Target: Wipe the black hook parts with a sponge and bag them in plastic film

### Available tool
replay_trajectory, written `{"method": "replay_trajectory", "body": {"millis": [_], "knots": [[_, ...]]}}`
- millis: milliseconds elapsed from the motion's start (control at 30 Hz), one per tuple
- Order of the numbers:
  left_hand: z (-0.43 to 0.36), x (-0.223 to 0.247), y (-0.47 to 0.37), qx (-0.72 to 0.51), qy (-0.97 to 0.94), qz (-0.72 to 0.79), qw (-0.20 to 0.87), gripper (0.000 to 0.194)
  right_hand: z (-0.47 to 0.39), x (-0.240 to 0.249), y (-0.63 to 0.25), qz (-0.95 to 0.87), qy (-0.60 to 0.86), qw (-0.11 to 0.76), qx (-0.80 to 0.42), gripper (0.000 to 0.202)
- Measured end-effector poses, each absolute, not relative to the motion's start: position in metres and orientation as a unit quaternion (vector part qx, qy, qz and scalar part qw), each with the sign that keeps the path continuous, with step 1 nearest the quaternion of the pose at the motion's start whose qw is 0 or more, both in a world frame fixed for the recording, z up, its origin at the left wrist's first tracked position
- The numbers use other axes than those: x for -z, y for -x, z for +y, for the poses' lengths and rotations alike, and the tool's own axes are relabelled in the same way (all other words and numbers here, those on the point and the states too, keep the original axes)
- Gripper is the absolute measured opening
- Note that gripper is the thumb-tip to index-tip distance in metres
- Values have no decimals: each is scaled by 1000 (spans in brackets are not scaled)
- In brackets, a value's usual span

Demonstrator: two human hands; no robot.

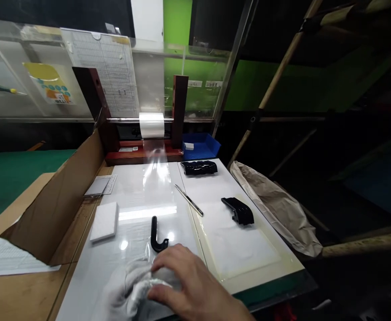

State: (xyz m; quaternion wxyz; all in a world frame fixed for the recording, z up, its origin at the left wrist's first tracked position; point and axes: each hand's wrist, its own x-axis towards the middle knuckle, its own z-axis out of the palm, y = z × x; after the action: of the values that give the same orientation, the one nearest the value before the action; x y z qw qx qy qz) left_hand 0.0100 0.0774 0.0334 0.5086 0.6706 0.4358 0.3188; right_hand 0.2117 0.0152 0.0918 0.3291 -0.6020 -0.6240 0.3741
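My left hand [125, 285], in a white glove and smeared by motion, is at the near edge of the white board. Its fingers are curled on shiny clear film [147, 254]. Close against it, my bare right hand [190, 283] has thumb and forefinger apart around the gloved fingertips. No object shows clearly in its grasp. Just beyond both hands, a black hooked plastic handle [154, 234] lies on the film-covered board. The film comes down from a clear film roll [151, 125] on a rod at the back.
A craft knife [189, 199] and two black curved plastic parts [198, 168] [240, 210] lie to the right. At left are a white foam block [104, 221], a clear ruler [110, 184] and a cardboard wall [60, 200]. Behind stand a wooden roll stand [179, 111] and a blue bin [202, 149].
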Motion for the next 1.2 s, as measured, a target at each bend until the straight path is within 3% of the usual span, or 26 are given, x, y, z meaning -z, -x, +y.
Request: {"method": "replay_trajectory", "body": {"millis": [100,233,467,600,733,933,1000,1033,1100,1133,1200], "knots": [[92,-36,-20,-280,-660,485,501,36,34,-101,-230,-554,613,349,-442,48],[126,-37,-40,-236,-752,525,323,42,69,-79,-237,-530,659,380,-373,27],[174,-32,-68,-161,-815,552,74,37,96,-21,-229,-538,747,349,-176,35],[163,-24,-60,-177,-830,528,24,31,80,-17,-231,-585,715,351,-154,21],[142,-10,-37,-201,-880,431,8,33,50,-22,-238,-603,697,361,-140,26],[116,-9,-20,-310,-849,418,-89,29,-23,-14,-261,-508,715,468,-108,22],[101,-20,-42,-347,-842,413,3,27,-44,-5,-269,-456,725,511,-77,19],[93,-27,-60,-347,-838,406,112,27,-51,-1,-273,-431,728,531,-53,18],[78,-41,-108,-211,-775,434,408,38,-59,5,-277,-394,729,560,-9,17],[73,-47,-135,-139,-743,430,493,39,-60,7,-277,-385,728,568,7,17],[68,-53,-190,-103,-718,409,553,47,-61,10,-277,-382,725,572,35,17]]}}
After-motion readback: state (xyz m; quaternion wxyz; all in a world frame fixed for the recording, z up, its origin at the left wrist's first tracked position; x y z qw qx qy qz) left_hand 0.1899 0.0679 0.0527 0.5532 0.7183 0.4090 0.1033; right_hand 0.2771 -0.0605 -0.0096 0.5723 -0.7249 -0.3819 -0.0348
